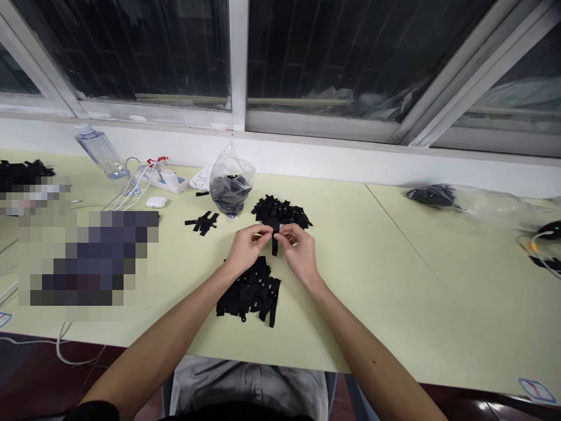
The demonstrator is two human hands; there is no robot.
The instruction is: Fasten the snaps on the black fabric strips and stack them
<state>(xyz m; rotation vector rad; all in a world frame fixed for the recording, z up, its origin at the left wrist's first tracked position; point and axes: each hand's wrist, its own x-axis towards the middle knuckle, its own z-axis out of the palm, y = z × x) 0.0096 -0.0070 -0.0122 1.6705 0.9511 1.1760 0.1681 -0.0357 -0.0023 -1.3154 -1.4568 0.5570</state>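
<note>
Watching the head view, I have the left hand (248, 250) and right hand (300, 252) pinching a black strip (274, 247) between thumbs and fingertips, one end sticking out on the grip's near side. I expect it to be light, soft and hardly fragile, best taken by its edges. It looks matt, flat and narrow, like woven fabric. Just beyond the grip lies a far heap (286, 210); nearer than the grip, a near heap (253, 292) shows small pale marks.

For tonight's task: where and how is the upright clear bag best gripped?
Probably by its upper folds, pinched from above: the clear bag narrows to a peak, its dark contents sit lower, and a black pile lies close on its right.
</note>
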